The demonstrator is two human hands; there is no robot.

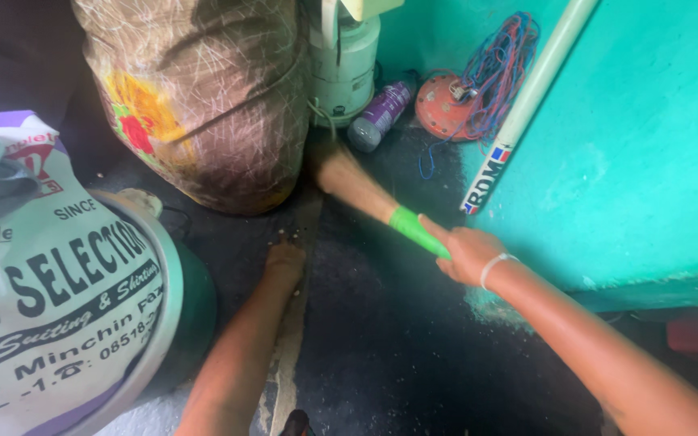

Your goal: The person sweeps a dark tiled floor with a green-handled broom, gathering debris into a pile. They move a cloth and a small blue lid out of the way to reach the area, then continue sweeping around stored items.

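Note:
My right hand grips the green handle of a short straw broom, whose bristles reach toward the corner of the dark floor and look blurred. A thin white band circles that wrist. My left hand rests flat on the floor beside a pale strip of dust, fingers together and pointing toward a patterned stuffed sack.
A printed white bag sits at the left over a green drum. A white cylinder, a purple spray can, an orange disc with tangled wires and a pale pipe crowd the corner by the turquoise wall.

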